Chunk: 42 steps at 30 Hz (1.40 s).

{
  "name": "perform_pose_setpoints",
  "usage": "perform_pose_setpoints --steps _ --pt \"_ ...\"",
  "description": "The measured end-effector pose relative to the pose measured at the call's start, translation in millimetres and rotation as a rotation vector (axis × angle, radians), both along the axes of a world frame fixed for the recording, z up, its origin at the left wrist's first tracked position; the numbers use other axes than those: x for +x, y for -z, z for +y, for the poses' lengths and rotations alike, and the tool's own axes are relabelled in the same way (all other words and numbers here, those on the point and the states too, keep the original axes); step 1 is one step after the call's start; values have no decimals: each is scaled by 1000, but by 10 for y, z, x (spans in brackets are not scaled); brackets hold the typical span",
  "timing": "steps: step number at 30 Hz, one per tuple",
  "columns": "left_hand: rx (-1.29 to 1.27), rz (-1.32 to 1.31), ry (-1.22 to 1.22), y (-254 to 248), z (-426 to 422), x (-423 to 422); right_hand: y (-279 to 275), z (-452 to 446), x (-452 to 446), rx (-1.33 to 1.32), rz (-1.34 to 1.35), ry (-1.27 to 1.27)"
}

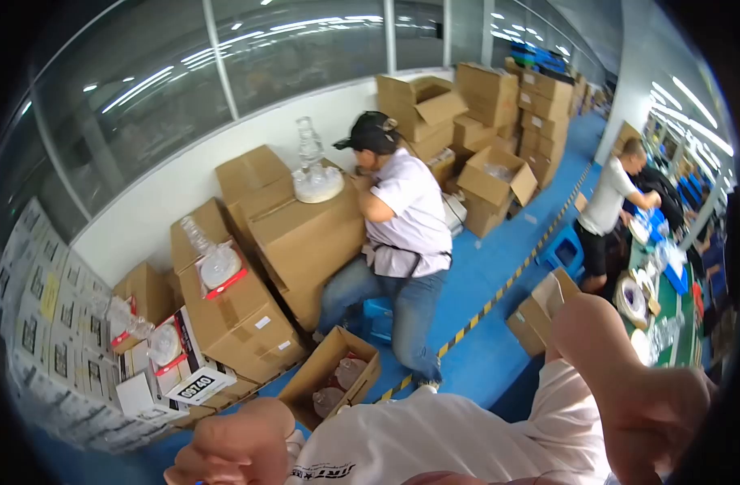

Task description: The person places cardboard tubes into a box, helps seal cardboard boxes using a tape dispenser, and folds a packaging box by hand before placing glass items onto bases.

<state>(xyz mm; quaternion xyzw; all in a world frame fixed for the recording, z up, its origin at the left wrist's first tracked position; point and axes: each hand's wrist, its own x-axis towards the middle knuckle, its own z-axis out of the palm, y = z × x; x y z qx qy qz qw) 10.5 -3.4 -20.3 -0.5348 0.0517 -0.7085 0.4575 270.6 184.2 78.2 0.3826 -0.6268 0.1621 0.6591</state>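
My left hand is at the bottom left edge of the head view, its fingers curled in. What it holds, if anything, is hidden, though a speck of blue shows beneath it. My right hand hangs at the lower right, in shadow and partly blurred, so its fingers are not clear. Between the hands is my white shirt. Just beyond my left hand stands an open cardboard box with clear, rounded glass-like pieces inside.
A person in a cap sits against large cartons; a clear stacked piece stands on top. White boxes are piled left. Striped floor tape runs past stacked cartons. Another person works at a green bench.
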Motion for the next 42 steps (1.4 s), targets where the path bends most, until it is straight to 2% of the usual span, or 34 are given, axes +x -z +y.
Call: perform_pose_setpoints --steps 4,7,8,10,11,13,14,16,17,19,21,22,23,25,26,28,30,31,32,33,34,36,37,39,41,42 --pt "-103 60 -116 160 -161 -93 64 25 -348 72 57 49" --pt "-289 -159 -245 334 -356 -214 143 67 -656 118 55 62" --pt "-274 -178 -268 409 -407 -285 189 81 -773 135 51 66" --pt "-569 -347 -434 568 -586 -474 274 111 -1014 159 60 58" --pt "-561 -375 -460 649 -715 -546 318 125 -1137 169 56 56" --pt "-876 -589 -654 811 -927 -697 443 137 -1291 183 64 76" --pt "-877 -603 -642 935 -951 -735 524 131 -1344 189 59 103" --pt "-870 -998 -398 1286 -984 -834 748 119 -1404 197 32 165" --pt "-890 -993 -388 1554 -1036 -929 902 103 -1418 195 10 198" --pt "-1443 -1187 -415 2202 -1196 -1113 1309 39 -1430 163 -117 296" --pt "-1832 -1097 -312 2721 -1167 -1131 1803 -60 -1582 85 -441 410" --pt "-2139 -949 -217 2969 -1245 -1122 2030 -139 -1728 4 -646 449" --pt "-2422 -775 -120 3211 -1365 -1080 2160 -275 -1965 -186 -947 445" --pt "-2594 -670 149 3568 -1531 -908 2991 -349 -1934 -491 -1310 538" --pt "-2640 -613 208 3921 -1628 -823 3313 -411 -1869 -504 -1319 539" --pt "-2637 -497 129 5026 -1845 -650 3885 -536 -1626 -583 -1832 768" --pt "-2677 -417 48 5627 -1933 -605 4432 -636 -1302 -400 -2101 753" --pt "-2793 -388 64 5547 -1889 -649 4583 -607 -1200 -421 -2112 752" --pt "-2905 -353 75 5437 -1831 -698 4717 -554 -1092 -364 -2226 569" --pt "-2914 -336 80 5198 -1783 -750 4816 -499 -1006 -301 -2323 377" --pt "-2900 -452 175 4841 -1735 -817 4880 -473 -965 -235 -2399 179" --pt "-2859 -670 359 4363 -1662 -924 4744 -523 -1005 -313 -2421 252" --pt "-2870 -648 350 4492 -1675 -922 4640 -536 -1062 -368 -2443 325" --pt "-2798 -503 329 5098 -1764 -878 4625 -447 -1222 -436 -2447 398" --pt "-2760 -423 304 5518 -1590 -982 4696 -282 -1370 -341 -2411 700" --pt "-2842 -294 227 5612 -1498 -994 4748 -268 -1381 -301 -2396 844"
